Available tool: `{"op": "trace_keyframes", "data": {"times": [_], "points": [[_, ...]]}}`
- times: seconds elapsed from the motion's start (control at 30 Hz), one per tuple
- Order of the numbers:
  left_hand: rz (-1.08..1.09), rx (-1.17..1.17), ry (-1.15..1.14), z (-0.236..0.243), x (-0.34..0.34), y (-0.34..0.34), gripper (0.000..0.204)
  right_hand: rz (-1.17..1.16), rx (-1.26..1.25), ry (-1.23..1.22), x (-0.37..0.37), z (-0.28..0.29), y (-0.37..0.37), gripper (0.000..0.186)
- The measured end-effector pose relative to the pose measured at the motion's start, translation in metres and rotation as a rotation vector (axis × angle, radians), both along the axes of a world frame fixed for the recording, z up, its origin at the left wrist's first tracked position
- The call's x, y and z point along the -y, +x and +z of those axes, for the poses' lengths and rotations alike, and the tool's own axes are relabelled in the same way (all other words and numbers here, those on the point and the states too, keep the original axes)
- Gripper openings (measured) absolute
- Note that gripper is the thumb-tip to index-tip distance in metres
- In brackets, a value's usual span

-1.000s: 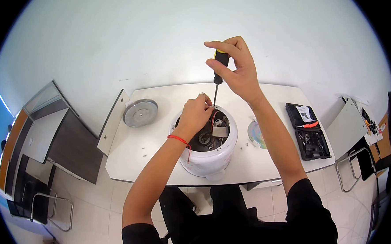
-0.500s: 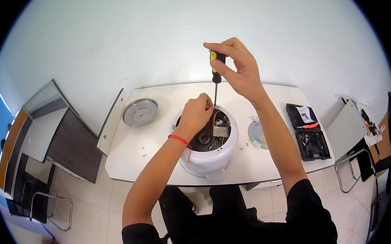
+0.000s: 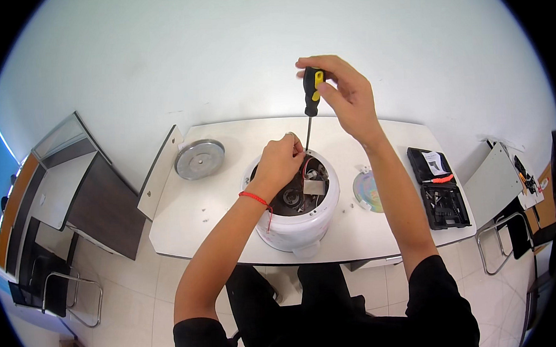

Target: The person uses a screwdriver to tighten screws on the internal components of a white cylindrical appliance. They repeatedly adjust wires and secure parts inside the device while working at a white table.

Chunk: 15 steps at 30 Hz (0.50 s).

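Observation:
My right hand is closed around a black-and-yellow screwdriver, held upright with its shaft down at the back rim of an open white round appliance. Wires, metal fittings and a dark interior show inside the appliance. My left hand, with a red cord at the wrist, rests over that rim, fingertips pinched beside the screwdriver's tip; what they hold is too small and hidden to make out.
A steel disc lies left on the white table. Right are an iridescent disc, small loose pieces and an open black tool case with an orange-handled tool. Other desks and chairs stand either side; a wall is behind.
My right hand has shifted slightly right and the screwdriver handle has turned, its yellow part now facing right. My left hand stays at the rim.

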State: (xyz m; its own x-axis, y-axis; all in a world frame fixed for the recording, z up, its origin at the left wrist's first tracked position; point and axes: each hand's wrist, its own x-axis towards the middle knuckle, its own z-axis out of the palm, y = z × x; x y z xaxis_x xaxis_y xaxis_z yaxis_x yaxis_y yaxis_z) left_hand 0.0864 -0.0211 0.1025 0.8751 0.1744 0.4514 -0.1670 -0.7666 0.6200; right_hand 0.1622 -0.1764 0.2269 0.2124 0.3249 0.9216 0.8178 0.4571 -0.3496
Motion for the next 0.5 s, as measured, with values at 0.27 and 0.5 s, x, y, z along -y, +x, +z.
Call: {"op": "trace_keyframes", "data": {"times": [0.27, 0.5], "points": [[0.007, 0.002, 0.013, 0.001, 0.001, -0.002, 0.018, -0.058, 0.165, -0.1, 0.007, 0.011, 0.001, 0.031], [0.001, -0.004, 0.008, 0.004, 0.002, -0.003, 0.017, -0.277, 0.194, -0.162, 0.016, 0.008, -0.001, 0.032]]}}
